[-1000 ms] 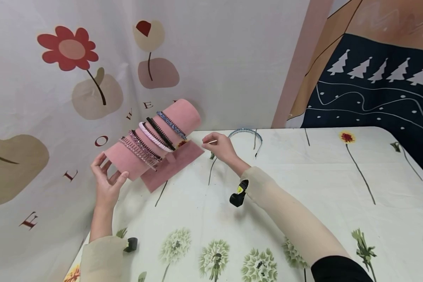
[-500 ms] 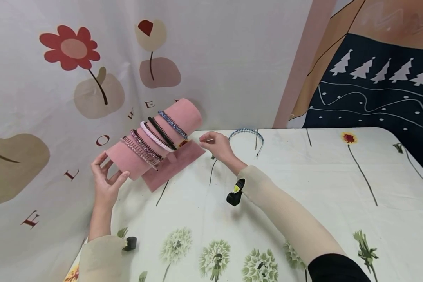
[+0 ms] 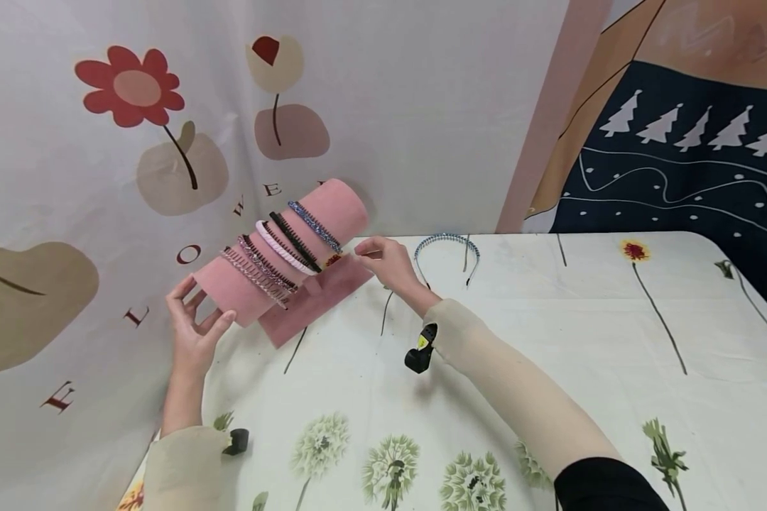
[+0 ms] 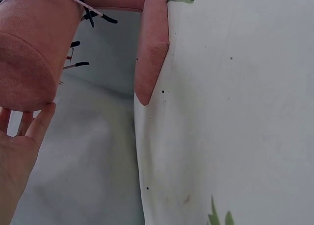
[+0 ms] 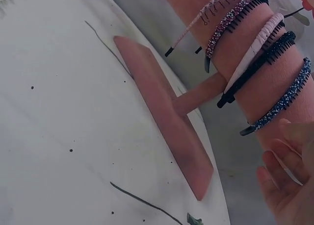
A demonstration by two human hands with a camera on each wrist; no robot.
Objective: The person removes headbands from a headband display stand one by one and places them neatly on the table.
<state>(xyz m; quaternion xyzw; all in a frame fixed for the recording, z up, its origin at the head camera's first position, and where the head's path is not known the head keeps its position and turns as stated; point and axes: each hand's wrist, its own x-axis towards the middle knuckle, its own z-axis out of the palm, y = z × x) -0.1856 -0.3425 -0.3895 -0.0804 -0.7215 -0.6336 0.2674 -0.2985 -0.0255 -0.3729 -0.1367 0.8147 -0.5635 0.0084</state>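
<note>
A pink velvet headband stand [image 3: 334, 202], a padded roll on a short post and flat base [image 3: 319, 305], stands on the table at left. Several headbands sit side by side around the roll: a pink coiled one [image 5: 196, 20], a pink glittery one [image 5: 229, 18], a light pink one [image 3: 281, 247], a black one [image 3: 294, 241] and a blue glittery one [image 3: 314, 226]. My left hand [image 3: 194, 333] holds the roll's left end, thumb nearest me. Near its right end, my right hand [image 3: 393, 266] has loosely bent fingers with nothing visible between them; contact with the roll is unclear.
A blue beaded headband [image 3: 447, 238] lies behind my right hand at the table's back edge. A white cloth with printed flowers covers the table [image 3: 518, 341]. Printed fabric [image 3: 422, 128] hangs close behind and to the left of the stand.
My right hand has shifted a little left, closer to the roll's right end. The left hand and the stand hold their place. The view has turned very slightly.
</note>
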